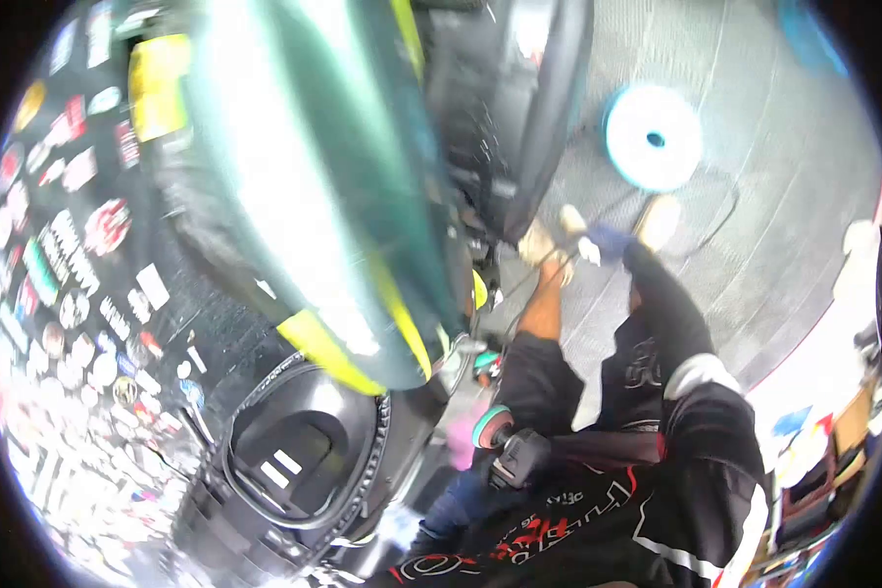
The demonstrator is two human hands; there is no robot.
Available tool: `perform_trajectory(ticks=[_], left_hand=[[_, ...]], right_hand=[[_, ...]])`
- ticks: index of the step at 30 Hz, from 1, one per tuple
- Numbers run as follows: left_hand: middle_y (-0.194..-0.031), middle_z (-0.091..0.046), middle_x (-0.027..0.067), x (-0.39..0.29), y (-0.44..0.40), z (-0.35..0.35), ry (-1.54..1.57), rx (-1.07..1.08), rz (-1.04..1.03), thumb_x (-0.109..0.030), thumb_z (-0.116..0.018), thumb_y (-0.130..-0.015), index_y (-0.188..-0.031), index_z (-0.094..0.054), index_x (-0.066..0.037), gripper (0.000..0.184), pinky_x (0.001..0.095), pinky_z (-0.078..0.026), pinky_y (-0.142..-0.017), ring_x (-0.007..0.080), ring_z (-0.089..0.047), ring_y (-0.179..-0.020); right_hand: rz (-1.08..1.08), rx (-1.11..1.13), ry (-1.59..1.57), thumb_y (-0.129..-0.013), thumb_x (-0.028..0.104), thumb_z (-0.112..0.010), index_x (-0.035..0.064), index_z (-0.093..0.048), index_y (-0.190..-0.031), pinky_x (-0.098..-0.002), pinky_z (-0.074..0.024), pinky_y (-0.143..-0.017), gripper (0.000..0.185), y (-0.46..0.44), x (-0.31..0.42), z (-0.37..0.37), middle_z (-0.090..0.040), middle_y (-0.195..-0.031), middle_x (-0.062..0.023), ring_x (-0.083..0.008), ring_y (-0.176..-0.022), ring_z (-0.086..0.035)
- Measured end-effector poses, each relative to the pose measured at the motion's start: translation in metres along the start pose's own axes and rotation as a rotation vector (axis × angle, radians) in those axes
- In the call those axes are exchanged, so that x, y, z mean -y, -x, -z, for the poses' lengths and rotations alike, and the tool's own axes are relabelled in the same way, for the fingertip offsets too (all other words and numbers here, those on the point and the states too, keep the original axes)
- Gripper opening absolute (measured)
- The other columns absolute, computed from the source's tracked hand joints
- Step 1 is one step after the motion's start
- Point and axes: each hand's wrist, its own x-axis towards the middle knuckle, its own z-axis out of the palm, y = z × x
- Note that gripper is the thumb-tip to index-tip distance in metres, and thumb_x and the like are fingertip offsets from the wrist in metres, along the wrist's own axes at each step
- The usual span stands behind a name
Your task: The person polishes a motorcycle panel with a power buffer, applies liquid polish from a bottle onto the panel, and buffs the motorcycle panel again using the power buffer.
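Observation:
A glossy green body panel [363,167] with yellow masking tape [162,88] fills the upper left of the head view, beside a black scooter or motorcycle. My right arm reaches away from my body. My right hand [610,245], apparently in a dark blue glove, is blurred among a thin dark cord and small white shapes, so its grip is unclear. Close to my black shirt is a small black polisher [522,457] with a round teal and pink pad. A dark blue shape beside it, perhaps my left hand [453,505], shows no distinct fingers. Pink cloth-like material [460,438] is nearby.
An open black seat compartment [304,441] lies at lower left. A dark surface covered in stickers [108,284] runs along the left. A round white object with a blue rim [654,137] stands on the grey floor, near the looping cord [725,223]. Cluttered shelves line the right edge.

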Motion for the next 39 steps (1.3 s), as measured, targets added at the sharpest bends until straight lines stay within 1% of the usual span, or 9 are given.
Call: perform_trajectory(ticks=[2,4,6,11,13,16,21,28,39], left_hand=[[-0.129,-0.066,0.0164,0.000,0.015,-0.006,0.147,0.055,-0.112,-0.031,-0.087,-0.079,-0.142,-0.052,-0.004,0.076,0.0414,-0.046,-0.106,0.0281,-0.062,-0.121],[-0.126,-0.066,0.0138,-0.093,0.037,0.014,-0.210,0.101,0.138,-0.033,-0.085,-0.082,-0.143,-0.051,-0.004,0.076,0.0394,-0.046,-0.106,0.0232,-0.062,-0.119],[-0.125,-0.066,0.0160,-0.089,0.039,0.003,-0.047,0.046,-0.144,-0.037,-0.087,-0.079,-0.140,-0.053,-0.002,0.078,0.0386,-0.046,-0.105,0.0254,-0.063,-0.116],[-0.127,-0.064,0.0222,-0.159,0.048,-0.009,-0.285,-0.066,-0.385,-0.054,-0.082,-0.076,-0.134,-0.057,-0.004,0.080,0.0435,-0.047,-0.102,0.0367,-0.063,-0.118],[-0.126,-0.065,0.0223,-0.185,0.052,-0.008,-0.234,0.032,-0.309,-0.054,-0.082,-0.076,-0.134,-0.058,-0.004,0.080,0.0439,-0.047,-0.102,0.0370,-0.063,-0.117],[-0.124,-0.066,0.0220,-0.184,0.040,-0.016,-0.212,0.145,-0.248,-0.054,-0.081,-0.076,-0.131,-0.059,-0.004,0.078,0.0440,-0.047,-0.102,0.0373,-0.063,-0.117],[-0.121,-0.068,0.0213,-0.193,0.020,-0.002,-0.155,0.155,-0.242,-0.055,-0.081,-0.076,-0.127,-0.061,-0.005,0.075,0.0449,-0.049,-0.100,0.0374,-0.065,-0.114],[-0.117,-0.070,0.0235,-0.173,-0.017,0.016,-0.169,0.159,-0.159,-0.060,-0.079,-0.076,-0.131,-0.057,-0.006,0.080,0.0465,-0.052,-0.096,0.0379,-0.068,-0.110],[-0.104,-0.073,0.0198,-0.170,-0.035,0.064,0.000,0.081,-0.222,-0.056,-0.080,-0.077,-0.122,-0.063,-0.007,0.070,0.0474,-0.056,-0.087,0.0379,-0.072,-0.096]], right_hand=[[-0.663,0.110,-0.890,-0.099,0.032,-0.056,0.0147,-0.065,-0.124,-0.0339,-0.0543,-0.064,0.032,0.081,0.058,0.083,-0.067,-0.087,-0.0046,-0.0185,-0.079,-0.068],[-0.047,-0.399,-0.680,-0.093,0.050,-0.065,0.0110,-0.068,-0.099,-0.0292,-0.0473,-0.050,0.039,0.153,0.105,0.137,-0.063,-0.075,-0.0013,-0.0123,-0.057,-0.058],[-0.672,-0.285,-0.981,-0.094,0.047,-0.065,0.0105,-0.066,-0.102,-0.0290,-0.0477,-0.052,0.038,0.215,0.215,0.267,-0.063,-0.078,-0.0027,-0.0123,-0.062,-0.059],[-0.243,-0.959,-0.154,-0.106,0.021,-0.049,0.0062,-0.065,-0.119,-0.0252,-0.0495,-0.066,0.025,0.314,0.222,0.415,-0.066,-0.096,-0.0095,-0.0116,-0.079,-0.062],[0.099,-1.047,-1.164,-0.103,0.030,-0.056,0.0014,-0.063,-0.116,-0.0281,-0.0511,-0.074,0.032,0.341,0.234,0.484,-0.067,-0.106,-0.0099,-0.0132,-0.082,-0.062],[0.557,-1.120,-0.976,-0.099,0.024,-0.060,-0.0057,-0.049,-0.137,-0.0405,-0.0518,-0.089,0.050,0.358,0.371,0.550,-0.061,-0.127,-0.0183,-0.0273,-0.106,-0.062],[1.106,-1.089,-1.046,-0.086,0.043,-0.071,-0.0077,-0.054,-0.133,-0.0549,-0.0245,-0.122,0.072,0.302,0.524,0.588,-0.054,-0.141,-0.0255,-0.0389,-0.138,-0.045],[0.379,-1.293,-0.051,-0.089,0.058,-0.067,-0.0058,-0.061,-0.124,-0.0417,-0.0532,-0.095,0.074,0.145,0.596,0.569,-0.070,-0.110,-0.0185,-0.0304,-0.102,-0.069],[0.578,-1.136,-0.171,-0.083,0.035,-0.088,-0.0025,-0.062,-0.122,-0.0328,-0.0585,-0.088,0.060,0.027,0.585,0.547,-0.071,-0.110,-0.0103,-0.0187,-0.099,-0.069]])
